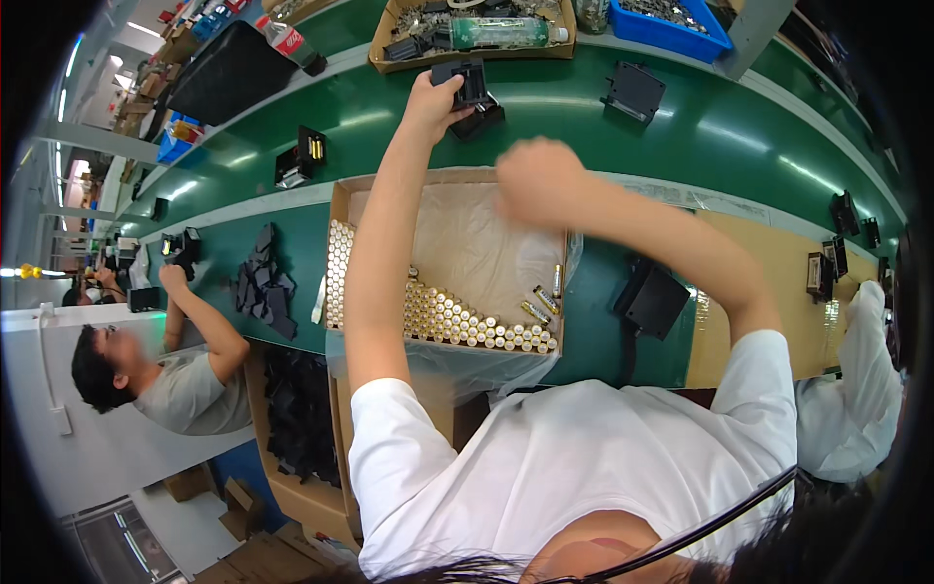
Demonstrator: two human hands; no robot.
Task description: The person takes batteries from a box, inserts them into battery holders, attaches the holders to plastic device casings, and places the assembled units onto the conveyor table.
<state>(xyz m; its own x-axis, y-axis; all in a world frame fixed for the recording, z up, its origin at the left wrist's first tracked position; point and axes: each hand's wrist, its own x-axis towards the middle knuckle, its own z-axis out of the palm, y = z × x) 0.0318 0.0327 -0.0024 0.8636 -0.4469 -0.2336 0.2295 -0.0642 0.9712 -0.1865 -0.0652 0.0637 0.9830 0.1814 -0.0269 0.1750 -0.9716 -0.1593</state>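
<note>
My left hand (431, 105) reaches far forward, closed on a black plastic case (471, 82) with a hollow side showing. Directly below that case, another black case (479, 119) rests on the green belt. My right hand (540, 177) is over the far right part of an open cardboard box (457, 175). It is curled like a fist and blurred; whatever it may hold is hidden. Inside the box, several upright batteries (457, 316) fill the near side and left edge. A few loose batteries (536, 311) lie at the box's right, on a clear plastic liner (457, 224).
Black cases (634, 92) sit along the belt. A dark device (650, 297) stands right of the box; flat black pieces (263, 277) are heaped left. Beyond the belt are a parts tray (389, 60) with a green bottle (506, 33) and a blue bin (671, 27). Co-workers sit on both sides.
</note>
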